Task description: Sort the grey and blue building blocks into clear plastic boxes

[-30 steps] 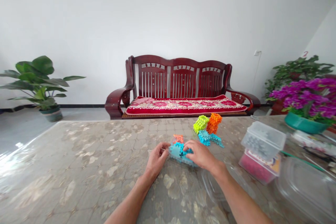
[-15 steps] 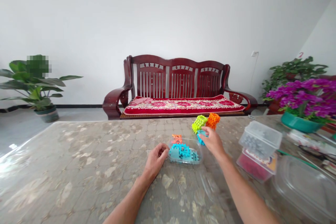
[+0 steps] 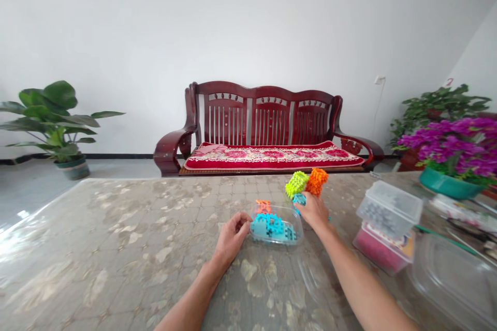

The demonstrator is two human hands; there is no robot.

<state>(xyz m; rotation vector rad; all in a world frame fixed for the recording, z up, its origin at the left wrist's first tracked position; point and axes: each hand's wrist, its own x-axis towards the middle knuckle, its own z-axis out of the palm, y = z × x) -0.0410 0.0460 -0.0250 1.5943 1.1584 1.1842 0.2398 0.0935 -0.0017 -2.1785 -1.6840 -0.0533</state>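
Two bare hands work at a tabletop. The right hand has its fingers curled forward over a blue interlocking plastic piece, but they hide most of it, so whether they have a firm hold cannot be told. The left hand sits loosely curled, holding nothing visible, with its fingertips at the left rim of a clear plastic tub.

Inside the tub lies a cluster of blue interlocking pieces, and an orange piece sits at the far rim. At 11 o'clock from the right hand stands a lime-green block stack, with an orange block stack at 12 o'clock, the two touching.

At 3 o'clock, a lidded clear box of grey pieces sits on a box of pink pieces. A clear plastic tray lies at 4 o'clock. All of this rests on a marbled table. Beyond it, at 12 o'clock, stands a dark red wooden sofa with a floral cushion. Magenta flowers in a teal bowl stand at 2 o'clock, and a leafy potted plant at 10 o'clock.
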